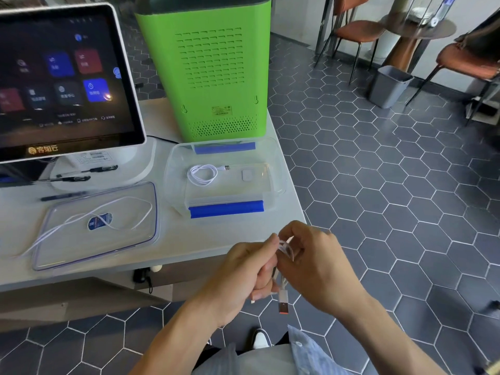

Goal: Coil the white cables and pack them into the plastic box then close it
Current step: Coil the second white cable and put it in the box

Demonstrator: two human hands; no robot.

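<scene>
You are mid-coil: your left hand (pixel 251 269) and right hand (pixel 316 263) both pinch a white USB cable (pixel 283 296) off the table edge. Next, place it beside the coiled cable (pixel 203 174) in the open plastic box (pixel 278 169).

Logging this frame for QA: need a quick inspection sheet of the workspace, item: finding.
Surface: white table, mostly bare near its front edge.
Job's things: open plastic box holding one coiled cable; lid lying flat beside it.
Clutter: pens, touchscreen, green unit.
Grippers: left hand and right hand together coiling a white cable off the table's edge.
Cables: loose cable under the lid.
Surroundings: chairs, bin.
</scene>
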